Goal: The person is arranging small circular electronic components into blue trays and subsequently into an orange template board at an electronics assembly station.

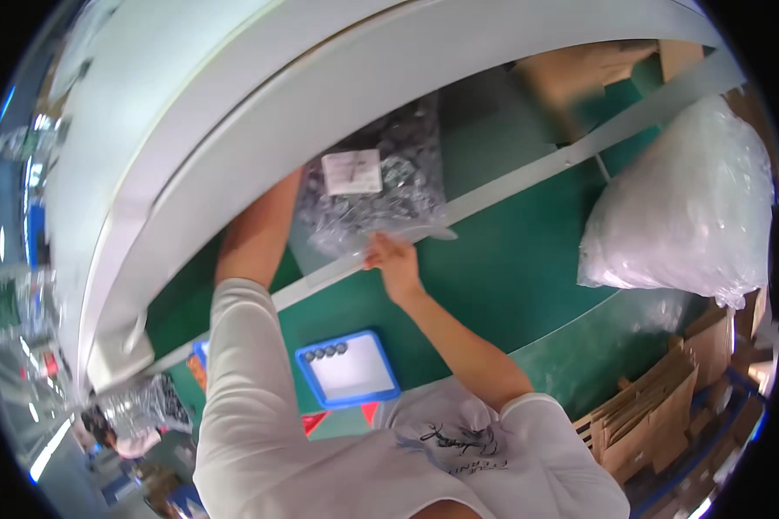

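Observation:
A clear plastic bag packed with dark, shiny small pieces lies on the green work surface, across the inner side of a pale rail. A white label sits on top of it. My right hand is at the bag's near edge, its fingers closed on the loose plastic there. My left forearm reaches up along the bag's left side. A large white curved cover hides my left hand and the bag's far part.
A big, bulging translucent bag rests at the right. Close to my body lies a blue-framed white board or shallow tray with several dark round pieces. Folded cardboard stands lower right; brown cardboard lies beyond the rail. A person is at the far lower left.

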The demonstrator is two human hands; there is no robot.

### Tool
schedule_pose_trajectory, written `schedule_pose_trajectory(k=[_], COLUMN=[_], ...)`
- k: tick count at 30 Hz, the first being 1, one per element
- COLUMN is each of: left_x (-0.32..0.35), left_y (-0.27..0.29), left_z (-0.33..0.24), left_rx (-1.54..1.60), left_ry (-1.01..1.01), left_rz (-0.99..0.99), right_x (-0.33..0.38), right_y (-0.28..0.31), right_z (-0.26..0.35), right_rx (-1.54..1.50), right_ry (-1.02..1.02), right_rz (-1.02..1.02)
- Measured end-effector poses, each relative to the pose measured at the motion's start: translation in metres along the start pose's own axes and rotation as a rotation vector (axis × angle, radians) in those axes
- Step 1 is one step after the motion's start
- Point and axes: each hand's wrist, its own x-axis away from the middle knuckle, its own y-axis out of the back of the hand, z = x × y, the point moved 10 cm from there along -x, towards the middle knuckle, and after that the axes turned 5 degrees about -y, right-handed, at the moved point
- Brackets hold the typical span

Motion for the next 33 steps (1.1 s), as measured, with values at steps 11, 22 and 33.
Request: schedule_pose_trajectory(k=[11, 22, 33], left_x=[0.219, 0.156, 0.281], left_y=[0.007, -0.011, -0.059], left_z=[-0.131, -0.088, -0.127], left_rx=[0.214, 0.259, 0.102], left_ry=[0.577, 0.425, -0.121], left_rz=[-0.161, -0.335, 0.105], right_x=[-0.035, -0.097, -0.096], right_y=[0.065, 0.094, 0.147], right_z=[-0.018, 0.032, 0.088], right_rx=[0.005, 0.075, 0.195], right_ry=[-0.091, 0.165, 0.310], right_rz=[0.100, 0.094, -0.093])
